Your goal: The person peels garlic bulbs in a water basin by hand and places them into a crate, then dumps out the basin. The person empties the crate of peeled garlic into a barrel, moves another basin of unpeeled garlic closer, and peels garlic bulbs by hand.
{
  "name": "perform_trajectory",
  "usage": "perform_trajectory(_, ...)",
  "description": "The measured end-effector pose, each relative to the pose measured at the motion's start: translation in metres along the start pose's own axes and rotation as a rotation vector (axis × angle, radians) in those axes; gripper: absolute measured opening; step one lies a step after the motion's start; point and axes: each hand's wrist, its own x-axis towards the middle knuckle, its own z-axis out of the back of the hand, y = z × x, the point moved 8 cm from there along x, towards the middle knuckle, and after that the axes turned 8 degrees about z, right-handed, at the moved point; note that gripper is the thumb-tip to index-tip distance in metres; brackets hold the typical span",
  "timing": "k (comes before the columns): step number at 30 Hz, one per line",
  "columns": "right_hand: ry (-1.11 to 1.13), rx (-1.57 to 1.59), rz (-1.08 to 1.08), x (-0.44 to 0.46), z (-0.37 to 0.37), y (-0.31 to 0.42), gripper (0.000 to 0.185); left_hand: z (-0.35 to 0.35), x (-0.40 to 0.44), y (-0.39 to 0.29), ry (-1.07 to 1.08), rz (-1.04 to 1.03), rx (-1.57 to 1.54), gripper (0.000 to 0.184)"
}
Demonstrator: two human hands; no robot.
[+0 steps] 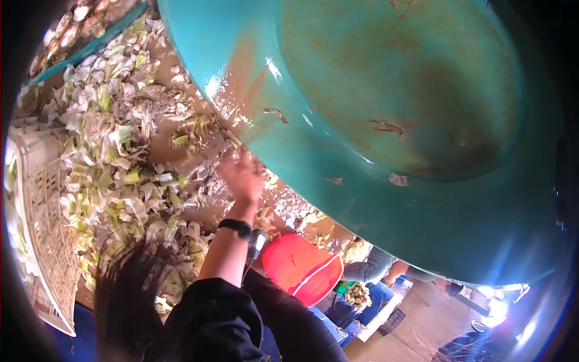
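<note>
My left hand is beside the rim of a large green tub, with a dark band on its wrist. Motion blurs the fingers, so whether they grip the rim cannot be made out. The tub fills the upper right and is tilted, its inside facing me. Brown stains and a few dried scraps lie on its wet inner surface. Pale green and white leafy scraps cover the ground around my hand. My right hand is outside the view.
A red bucket stands near my dark-clothed leg. A cream slatted crate is at the left edge, and pale brown produce at upper left. Other people's limbs show at lower right, near a container of pale pieces.
</note>
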Motion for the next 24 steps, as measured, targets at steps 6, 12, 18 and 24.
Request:
perform_trajectory(6, -0.017, -0.013, -0.027, 0.013, -0.004, -0.026, 0.049, -0.106, 0.059, -0.12, 0.494, -0.444, 0.223, 0.073)
perform_trajectory(12, -0.035, -0.037, -0.091, 0.022, -0.002, -0.052, 0.05, -0.075, 0.088, 0.013, 0.094, -0.194, 0.385, 0.069)
perform_trajectory(18, -0.065, -0.024, -0.111, 0.027, -0.001, -0.071, 0.05, -0.038, 0.144, -0.073, 0.014, -0.505, 0.241, 0.076)
perform_trajectory(24, -0.065, -0.006, -0.125, 0.048, -0.007, -0.089, 0.05, -0.113, 0.143, -0.089, 0.325, -0.586, 0.479, 0.076)
